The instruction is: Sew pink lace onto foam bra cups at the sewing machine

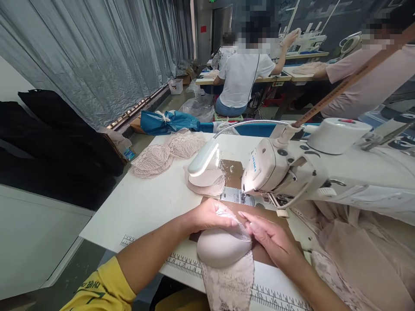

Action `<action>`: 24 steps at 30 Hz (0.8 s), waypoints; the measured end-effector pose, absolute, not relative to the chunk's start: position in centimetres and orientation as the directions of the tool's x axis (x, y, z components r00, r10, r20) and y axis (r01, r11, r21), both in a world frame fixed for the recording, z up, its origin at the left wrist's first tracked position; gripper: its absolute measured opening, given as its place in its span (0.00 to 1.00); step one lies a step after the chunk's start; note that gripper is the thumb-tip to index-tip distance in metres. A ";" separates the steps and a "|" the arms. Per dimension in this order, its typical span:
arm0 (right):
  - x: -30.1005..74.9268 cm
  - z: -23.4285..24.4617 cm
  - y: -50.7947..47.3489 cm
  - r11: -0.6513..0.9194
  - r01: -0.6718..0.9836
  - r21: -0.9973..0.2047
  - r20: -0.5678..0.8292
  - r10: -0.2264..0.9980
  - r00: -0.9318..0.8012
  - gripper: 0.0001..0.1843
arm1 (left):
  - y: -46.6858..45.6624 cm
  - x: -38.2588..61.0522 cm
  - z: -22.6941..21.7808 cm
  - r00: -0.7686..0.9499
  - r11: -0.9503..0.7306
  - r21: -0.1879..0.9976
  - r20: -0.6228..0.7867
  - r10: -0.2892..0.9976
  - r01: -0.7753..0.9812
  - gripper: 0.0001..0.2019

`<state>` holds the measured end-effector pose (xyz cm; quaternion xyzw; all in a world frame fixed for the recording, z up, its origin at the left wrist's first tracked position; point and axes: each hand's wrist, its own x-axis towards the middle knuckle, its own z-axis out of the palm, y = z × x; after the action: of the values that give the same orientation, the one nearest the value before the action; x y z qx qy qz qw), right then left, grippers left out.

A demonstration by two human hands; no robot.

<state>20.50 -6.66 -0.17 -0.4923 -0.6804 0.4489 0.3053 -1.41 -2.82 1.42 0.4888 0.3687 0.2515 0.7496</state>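
A pale pink bra cup (223, 248) with lace fabric (228, 285) lies at the near edge of the sewing table, the lace hanging down over the edge. My left hand (210, 216) is closed on the lace along the cup's upper rim. At the cup's right side, my right hand (269, 235) pinches the lace edge between thumb and fingers. Just beyond my hands stands the sewing machine (266, 168), its needle area over the metal plate (235, 195). Another cup piece with lace (205, 179) rests left of the plate.
Lace bra cups (155, 160) lie at the table's far left. A lamp (204, 157) on a bendy neck hangs over the work area. Piled pink fabric (363, 250) sits to the right. Beyond, a person in a white shirt (241, 80) sits at another table.
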 end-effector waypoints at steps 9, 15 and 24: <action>19.8 0.5 -7.4 0.039 0.450 -0.892 -0.125 0.936 -0.329 0.21 | -3.0 -1.4 1.1 0.606 0.410 0.912 -0.321 0.728 -0.009 0.18; 19.2 1.3 -7.3 0.033 0.412 -0.911 -0.128 0.925 -0.358 0.16 | -3.1 -1.0 2.4 0.629 0.408 0.912 -0.335 0.701 0.030 0.12; 19.3 1.1 -7.1 -0.065 0.330 -0.942 -0.165 0.944 -0.286 0.17 | -2.9 -1.1 2.4 0.640 0.398 0.917 -0.310 0.703 0.008 0.17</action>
<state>19.33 -7.10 1.07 -0.5178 -0.6153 0.5140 0.2986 -1.15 -2.86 2.35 0.4983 0.3567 0.2299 0.7561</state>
